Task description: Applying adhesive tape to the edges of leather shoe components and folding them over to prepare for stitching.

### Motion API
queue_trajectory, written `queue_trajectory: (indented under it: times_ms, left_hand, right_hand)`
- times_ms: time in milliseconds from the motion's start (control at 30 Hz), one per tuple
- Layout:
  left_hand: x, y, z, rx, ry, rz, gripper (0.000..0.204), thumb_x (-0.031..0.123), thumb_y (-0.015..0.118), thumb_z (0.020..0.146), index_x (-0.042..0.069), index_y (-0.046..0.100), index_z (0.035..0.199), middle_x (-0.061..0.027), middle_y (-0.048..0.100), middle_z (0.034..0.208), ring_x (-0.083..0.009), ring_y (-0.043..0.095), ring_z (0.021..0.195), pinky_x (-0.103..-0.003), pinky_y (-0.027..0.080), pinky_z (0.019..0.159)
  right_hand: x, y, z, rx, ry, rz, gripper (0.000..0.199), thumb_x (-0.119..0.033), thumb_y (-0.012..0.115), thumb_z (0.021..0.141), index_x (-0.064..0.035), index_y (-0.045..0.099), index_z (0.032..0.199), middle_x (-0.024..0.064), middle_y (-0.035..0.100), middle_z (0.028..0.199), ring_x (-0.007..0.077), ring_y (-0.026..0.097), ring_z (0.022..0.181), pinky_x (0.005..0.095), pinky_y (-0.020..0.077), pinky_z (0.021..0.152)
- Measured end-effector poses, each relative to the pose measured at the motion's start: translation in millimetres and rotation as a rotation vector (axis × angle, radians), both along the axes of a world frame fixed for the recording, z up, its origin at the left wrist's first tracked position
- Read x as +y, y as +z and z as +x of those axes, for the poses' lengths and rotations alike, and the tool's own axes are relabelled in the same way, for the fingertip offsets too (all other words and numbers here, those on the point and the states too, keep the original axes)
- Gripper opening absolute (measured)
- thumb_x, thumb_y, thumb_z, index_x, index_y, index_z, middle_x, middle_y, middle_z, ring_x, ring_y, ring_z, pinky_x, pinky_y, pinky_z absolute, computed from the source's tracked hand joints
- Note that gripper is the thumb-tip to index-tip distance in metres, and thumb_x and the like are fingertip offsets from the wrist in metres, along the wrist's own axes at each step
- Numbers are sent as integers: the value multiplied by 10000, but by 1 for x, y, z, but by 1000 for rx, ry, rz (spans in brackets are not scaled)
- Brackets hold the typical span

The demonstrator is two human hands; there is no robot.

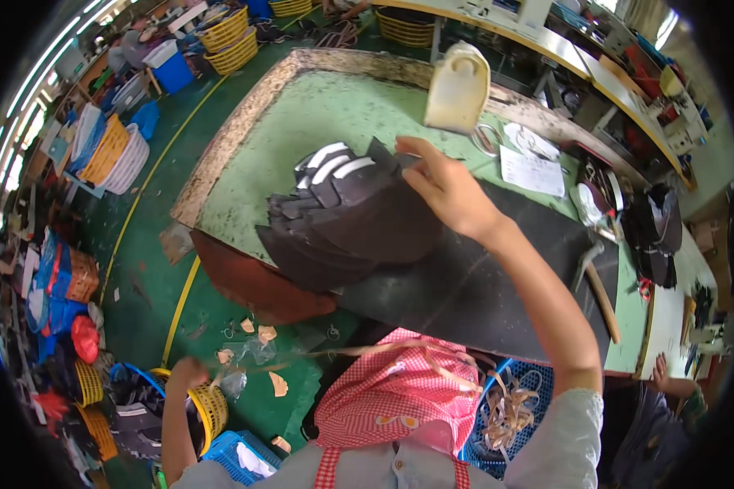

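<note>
Resting right hand (448, 191) fingers on the dark stack (355, 220), frame centre; left hand (186, 373) low, grip unclear; lifting one piece seems next

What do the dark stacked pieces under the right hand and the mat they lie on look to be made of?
The stacked pieces look like cut leather or synthetic leather: thin, matte dark brown, fanned in flat layers, some with white strips. The right hand rests on their top edge. The black mat looks like rubber sheet, dull and smooth, though that is uncertain.
</note>
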State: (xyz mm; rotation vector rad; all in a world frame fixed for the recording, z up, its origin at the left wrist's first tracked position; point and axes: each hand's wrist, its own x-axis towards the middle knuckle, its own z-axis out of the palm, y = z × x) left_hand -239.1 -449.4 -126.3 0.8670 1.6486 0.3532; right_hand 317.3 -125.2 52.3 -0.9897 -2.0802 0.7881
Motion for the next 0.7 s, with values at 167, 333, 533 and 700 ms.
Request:
queue_trajectory:
  times_ms: [167, 333, 533, 700]
  left_hand:
    - [18, 34, 60, 380, -290, 84, 449, 148, 665, 874, 21, 606, 1300, -160, 658, 1219, -277, 654, 1089, -365, 535, 905]
    - [125, 97, 189, -405, 109, 378, 492, 138, 573, 977, 55, 457, 1447, -137, 666, 1162, -194, 677, 939, -317, 573, 741]
    - [183, 90, 205, -525, 480, 429, 595, 229, 535, 996, 5, 304, 1495, -191, 580, 1303, -294, 610, 1138, -444, 507, 977]
    - [191, 95, 208, -638, 649, 437, 695, 190, 598, 944, -35, 250, 1502, -210, 506, 1372, -312, 557, 1221, -465, 438, 1062]
  right_hand:
    - [41, -44, -37, -221, -74, 109, 392, -135, 741, 789, -67, 598, 1147, 116, 665, 996, 317, 600, 1026, 436, 439, 929]
    - [-7, -28, -23, 91, -16, 460, 302, 112, 672, 583, -81, 623, 809, 54, 605, 947, 277, 577, 949, 374, 459, 860]
    - [-58, -23, 2, 202, -65, 543, 252, -5, 754, 558, -121, 636, 748, 64, 639, 1061, 282, 583, 986, 403, 452, 873]
    - [-73, -38, 13, 263, -114, 546, 269, -27, 781, 561, -141, 622, 746, 70, 632, 1090, 279, 565, 1010, 394, 456, 867]
